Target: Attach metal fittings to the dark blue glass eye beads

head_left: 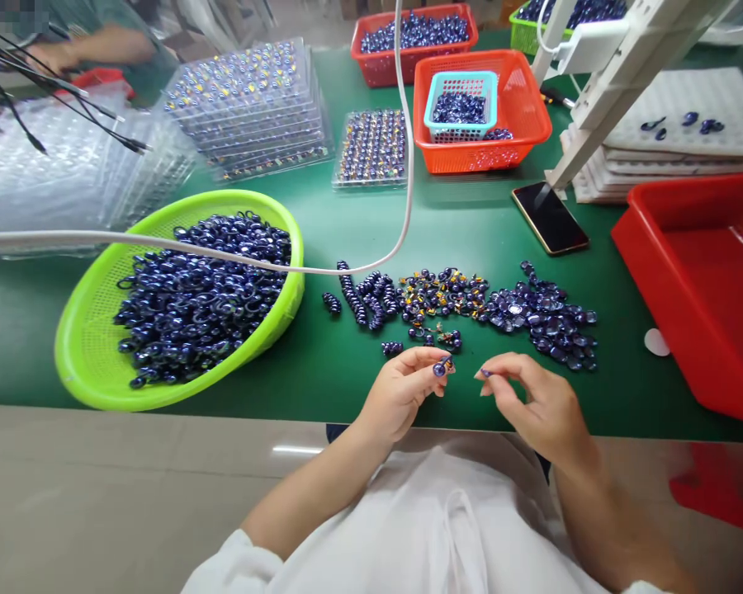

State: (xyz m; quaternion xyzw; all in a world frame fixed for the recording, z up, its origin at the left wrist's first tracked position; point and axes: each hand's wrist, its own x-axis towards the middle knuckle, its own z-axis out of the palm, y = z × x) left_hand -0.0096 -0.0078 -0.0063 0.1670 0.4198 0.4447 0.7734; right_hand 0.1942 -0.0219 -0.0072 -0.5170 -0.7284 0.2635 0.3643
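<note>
Green tabletop (340,384), small glossy dark-blue-and-orange piece (439,370) over its near edge, pinched in the left hand (399,392), tiny dark-blue bit (486,373) pinched in the right hand (541,404), flat glossy dark-blue pieces (551,322) beyond, lime-green plastic basket (74,363) left, red plastic bin (681,322) right.

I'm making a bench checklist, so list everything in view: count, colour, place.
Table: one, green, centre
Round basket: one, lime, left, holding blue parts
Loose parts: many, blue and gold, centre
Far baskets: four, red, orange, turquoise, green, top centre to right
Clear trays: many, transparent, upper left to centre
White trays: several, white, upper right
Bin: one, red, right
Phone: one, black, right of centre
Post: one, white, upper right
Cable: one, white, left to centre
Wires: several, black, upper left
Disc: one, white, beside bin
Co-worker's arm: one, bare, upper left
Shirt: one, white, bottom
Left hand: one, bare, centre, pinching blue-and-gold piece
Right hand: one, bare, beside it, pinching tiny piece
</note>
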